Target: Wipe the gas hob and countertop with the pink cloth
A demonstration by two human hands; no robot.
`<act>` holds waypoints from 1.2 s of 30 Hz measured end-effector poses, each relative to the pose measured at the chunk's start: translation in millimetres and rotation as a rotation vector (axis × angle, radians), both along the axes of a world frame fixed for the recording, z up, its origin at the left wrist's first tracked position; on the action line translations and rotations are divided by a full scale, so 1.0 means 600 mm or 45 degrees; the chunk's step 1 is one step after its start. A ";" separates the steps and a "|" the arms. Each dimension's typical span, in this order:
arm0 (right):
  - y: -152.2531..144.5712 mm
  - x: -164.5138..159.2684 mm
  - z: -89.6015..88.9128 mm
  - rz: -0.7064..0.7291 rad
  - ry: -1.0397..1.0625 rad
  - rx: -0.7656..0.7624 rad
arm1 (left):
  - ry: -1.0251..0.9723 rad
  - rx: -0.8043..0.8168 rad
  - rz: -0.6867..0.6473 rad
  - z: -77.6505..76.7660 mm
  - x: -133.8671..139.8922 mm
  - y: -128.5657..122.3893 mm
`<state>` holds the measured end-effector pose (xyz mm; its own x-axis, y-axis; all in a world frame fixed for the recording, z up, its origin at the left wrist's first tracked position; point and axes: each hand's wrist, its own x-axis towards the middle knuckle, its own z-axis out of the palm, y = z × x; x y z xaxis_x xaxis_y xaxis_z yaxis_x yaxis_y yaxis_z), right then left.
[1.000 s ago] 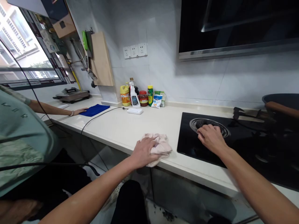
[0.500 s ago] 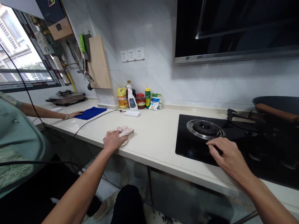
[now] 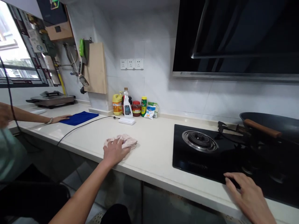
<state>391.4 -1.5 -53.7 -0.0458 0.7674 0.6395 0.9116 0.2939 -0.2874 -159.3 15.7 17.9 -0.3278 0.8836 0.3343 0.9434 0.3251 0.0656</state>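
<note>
As the left hand (image 3: 115, 153) holds cloth (image 3: 127, 141), cable (image 3: 80, 128), white box (image 3: 127, 121), bottles (image 3: 127, 109) beyond

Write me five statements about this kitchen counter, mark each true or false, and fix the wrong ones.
1. The left hand is on the pale pink cloth. True.
2. The right hand grips the wooden handle of the pan. False: it is near the front edge of the black cooktop, apart from the handle.
3. Another person's hand is at the blue cloth. True.
4. In the picture, the white spray bottle stands right of the green bottle. False: it stands to the left.
5. The wall sockets are right of the wooden board in the picture. True.
</note>
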 end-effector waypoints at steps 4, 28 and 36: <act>-0.013 -0.016 0.005 -0.033 -0.044 0.018 | 0.007 0.044 -0.150 -0.003 0.069 -0.007; -0.015 -0.001 -0.001 -0.005 0.079 0.169 | -0.057 0.083 -0.393 -0.008 0.132 -0.006; 0.001 0.014 -0.009 0.124 0.107 0.000 | -0.121 -0.044 -0.344 0.006 0.129 0.017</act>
